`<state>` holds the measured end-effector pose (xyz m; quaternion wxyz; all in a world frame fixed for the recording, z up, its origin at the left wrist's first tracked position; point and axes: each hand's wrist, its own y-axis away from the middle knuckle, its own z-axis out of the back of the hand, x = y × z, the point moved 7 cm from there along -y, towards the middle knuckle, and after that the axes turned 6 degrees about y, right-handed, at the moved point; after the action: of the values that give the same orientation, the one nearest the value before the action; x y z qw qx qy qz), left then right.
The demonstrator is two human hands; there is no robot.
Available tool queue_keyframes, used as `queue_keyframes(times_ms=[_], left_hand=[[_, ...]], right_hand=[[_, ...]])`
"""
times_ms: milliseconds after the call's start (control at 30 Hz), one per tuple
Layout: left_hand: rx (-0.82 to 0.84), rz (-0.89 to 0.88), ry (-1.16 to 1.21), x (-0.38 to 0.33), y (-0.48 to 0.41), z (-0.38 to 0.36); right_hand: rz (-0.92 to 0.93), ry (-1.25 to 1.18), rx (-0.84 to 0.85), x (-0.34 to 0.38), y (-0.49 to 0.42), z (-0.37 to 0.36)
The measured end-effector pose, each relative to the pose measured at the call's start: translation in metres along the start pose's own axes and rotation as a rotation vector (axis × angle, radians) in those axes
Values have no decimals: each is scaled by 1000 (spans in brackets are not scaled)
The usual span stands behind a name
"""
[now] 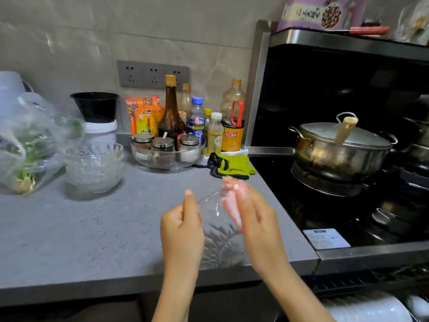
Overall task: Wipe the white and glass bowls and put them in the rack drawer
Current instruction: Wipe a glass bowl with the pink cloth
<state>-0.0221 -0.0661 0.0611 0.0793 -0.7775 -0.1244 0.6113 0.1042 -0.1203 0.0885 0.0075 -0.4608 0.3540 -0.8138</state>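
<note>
My left hand (183, 226) grips the near rim of a clear cut-glass bowl (220, 238), held tilted above the grey counter's front edge. My right hand (253, 214) holds a pink cloth (229, 205) against the bowl's right side; the cloth is blurred. A stack of several more glass bowls (94, 163) stands on the counter to the left. At the bottom right, white bowls (369, 310) sit in the open rack drawer (343, 282) below the stove.
A bag of greens (27, 145) lies at the far left. Bottles and a glass dish of spice jars (167, 149) stand by the wall. Green-and-black gloves (232, 166) lie beside the black stove, where a steel pot (341, 149) sits.
</note>
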Motion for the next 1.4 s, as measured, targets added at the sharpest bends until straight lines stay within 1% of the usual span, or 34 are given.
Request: queue_keyframes(times_ms=[33,100,133,167,200,300,333,367,400,433,500,533,567,600,667,767,800,867,900,967,1067,1167,1233,1300,1400], left_hand=[[-33,15,27,4,-1,2],[-24,28,72,7,-1,0],[-2,36,95,7,0,-3],[10,35,101,6,3,-4],[6,21,94,3,5,-3],[-65,-14,87,-10,8,3],[-85,-22,94,-13,8,6],[-97,-33,104,-16,8,6],[-102,-42,112,-17,6,6],[-94,-47,115,-18,5,5],[-47,-52,88,-17,6,-2],[-21,-53,63,-17,7,-5],[1,-57,37,-16,9,-7],[18,-72,14,-18,10,-8],[40,-100,-9,-23,13,-7],[58,-42,81,-22,12,1],[70,-3,124,-19,10,3],[102,91,222,-7,6,4],[115,134,270,-1,4,4],[156,191,323,6,2,1],[219,175,241,8,0,-3],[275,48,111,-12,-6,-8],[354,-72,26,-30,-8,-14],[438,-154,-49,-38,-5,-23],[451,-223,-98,-44,-4,-31]], right_hand=[[90,150,-9,7,8,-5],[307,407,-32,21,19,-16],[385,479,-49,26,21,-18],[408,494,-75,28,20,-16],[360,426,-87,24,14,-12],[14,-95,-3,-3,-6,-1],[-57,-187,17,-10,-7,-1],[-48,-195,20,-7,-5,-1],[-2,-173,10,-2,-2,-2],[62,-75,-5,7,1,-3],[249,275,-44,26,5,-7],[322,411,-71,31,6,-9],[350,461,-83,32,4,-10],[331,421,-76,31,1,-9],[189,203,-18,24,-6,-5],[-167,-229,73,5,-15,3],[-264,-319,105,-4,-14,3],[-370,-385,151,-16,-12,2],[-405,-409,142,-22,-11,3],[-439,-425,106,-26,-10,7],[-444,-369,88,-22,-12,14],[-427,-311,104,-15,-19,23],[-364,-229,134,-4,-24,27],[-306,-198,138,7,-27,29],[-262,-191,136,10,-28,29]])
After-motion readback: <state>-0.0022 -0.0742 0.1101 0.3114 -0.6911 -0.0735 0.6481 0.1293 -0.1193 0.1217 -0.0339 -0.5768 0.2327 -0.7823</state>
